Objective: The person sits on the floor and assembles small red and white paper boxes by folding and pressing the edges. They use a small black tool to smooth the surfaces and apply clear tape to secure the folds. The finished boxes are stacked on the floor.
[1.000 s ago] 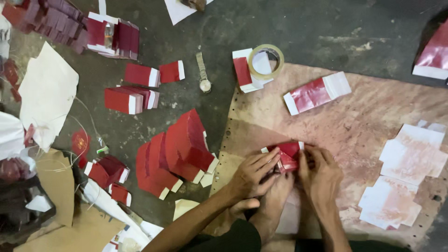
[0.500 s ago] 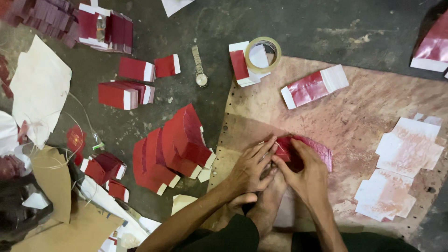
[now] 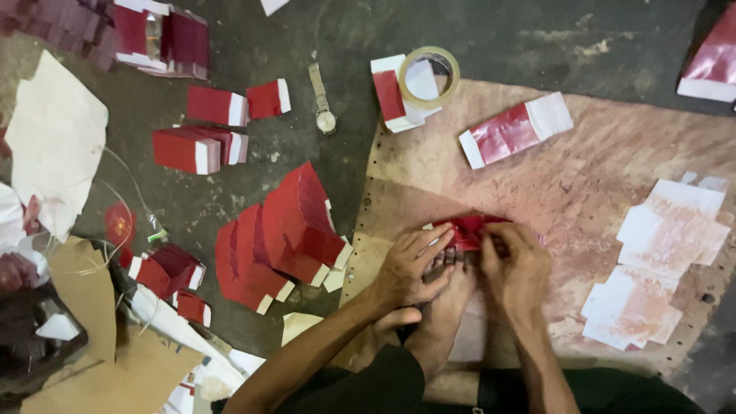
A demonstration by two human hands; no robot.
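Hands [image 3: 468, 268] shifted left, pinching red paper [image 3: 466, 230]

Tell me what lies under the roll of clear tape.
The tape roll rests on a small stack of red-and-white folded papers. Through its ring, white paper shows. How many sheets lie beneath it is hidden.

red sheet [image 3: 469, 230]: glossy, crinkled paper | board [image 3: 613, 146]: matt, rough, stained, perforated edge | floor [image 3: 307, 46]: rough dark concrete | watch [image 3: 322, 100]: shiny metal | tape roll [image 3: 431, 77]: glossy clear plastic
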